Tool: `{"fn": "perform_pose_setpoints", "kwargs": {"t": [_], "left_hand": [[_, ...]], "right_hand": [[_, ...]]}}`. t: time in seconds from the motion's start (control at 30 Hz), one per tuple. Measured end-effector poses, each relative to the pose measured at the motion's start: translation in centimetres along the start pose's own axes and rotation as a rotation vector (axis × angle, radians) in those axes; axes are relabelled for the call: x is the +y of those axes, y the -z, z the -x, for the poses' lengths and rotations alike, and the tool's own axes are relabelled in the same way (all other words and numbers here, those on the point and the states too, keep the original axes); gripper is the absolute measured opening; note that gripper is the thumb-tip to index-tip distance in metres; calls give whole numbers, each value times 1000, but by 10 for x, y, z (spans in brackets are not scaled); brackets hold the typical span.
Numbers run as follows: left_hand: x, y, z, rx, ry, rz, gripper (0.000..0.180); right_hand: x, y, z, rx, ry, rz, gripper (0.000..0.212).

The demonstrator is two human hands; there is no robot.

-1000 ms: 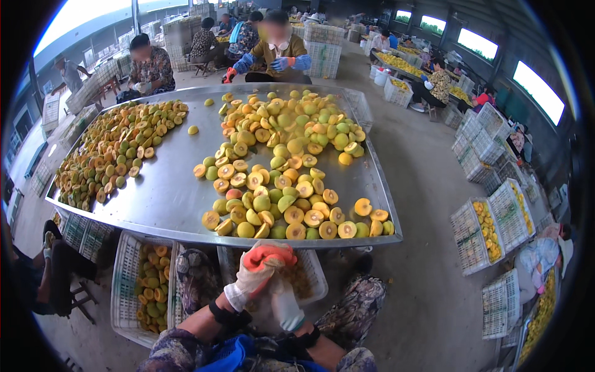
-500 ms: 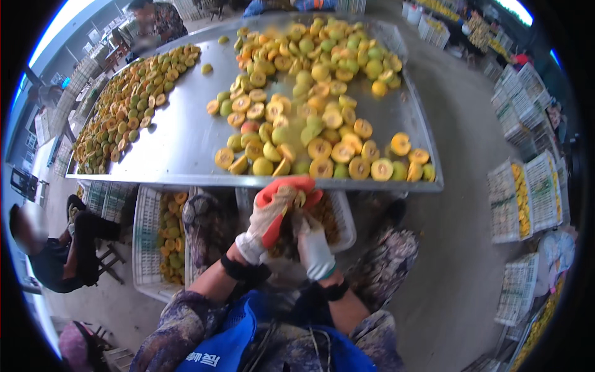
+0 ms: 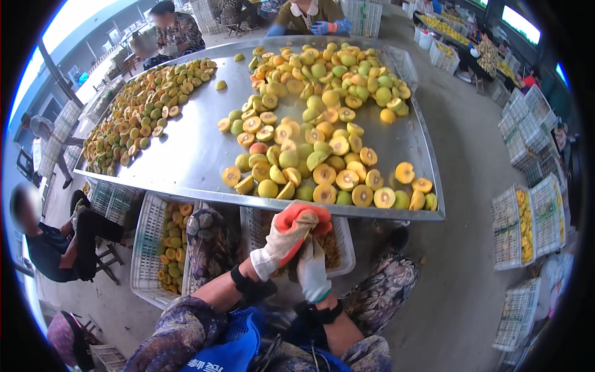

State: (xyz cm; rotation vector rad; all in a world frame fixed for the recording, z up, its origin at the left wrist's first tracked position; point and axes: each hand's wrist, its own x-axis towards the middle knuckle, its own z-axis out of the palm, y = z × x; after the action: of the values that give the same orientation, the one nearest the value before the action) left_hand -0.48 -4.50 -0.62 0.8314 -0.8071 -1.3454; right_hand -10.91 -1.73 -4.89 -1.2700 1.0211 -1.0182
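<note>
My left hand [image 3: 291, 234], in a white glove with an orange-red coating, is closed just below the table's near edge. My right hand [image 3: 314, 268], in a white glove, is tucked against it from beneath, its fingers mostly hidden. Whatever lies between them is covered by the gloves. Beyond, many halved yellow-green stone fruits [image 3: 323, 175] are heaped on the metal table [image 3: 186, 167], several cut faces up and showing brown centres. Under my hands stands a white crate [image 3: 344, 255] with orange pieces inside.
Another heap of fruit halves [image 3: 139, 118] covers the table's left part. A white crate [image 3: 144, 257] of fruit stands left of my knee. One person [image 3: 52, 245] sits at left; another [image 3: 313, 18] is across the table. Stacked crates [image 3: 527, 223] line the right.
The view has tilted up, so the table sits lower and a person across it shows. My hands stay together; a yellowish piece glimpsed between them before is now hidden.
</note>
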Motion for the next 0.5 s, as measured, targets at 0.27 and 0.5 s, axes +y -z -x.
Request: {"fn": "perform_pose_setpoints", "kwargs": {"t": [0.27,0.5], "left_hand": [[14,-6,-6,-80,-60,-171,27],[17,0,-17,-209,-171,-449,40]], "right_hand": [[-12,10,-5,-102,-150,-322,42],[-50,28,-8,-279,-599,-645,50]]}}
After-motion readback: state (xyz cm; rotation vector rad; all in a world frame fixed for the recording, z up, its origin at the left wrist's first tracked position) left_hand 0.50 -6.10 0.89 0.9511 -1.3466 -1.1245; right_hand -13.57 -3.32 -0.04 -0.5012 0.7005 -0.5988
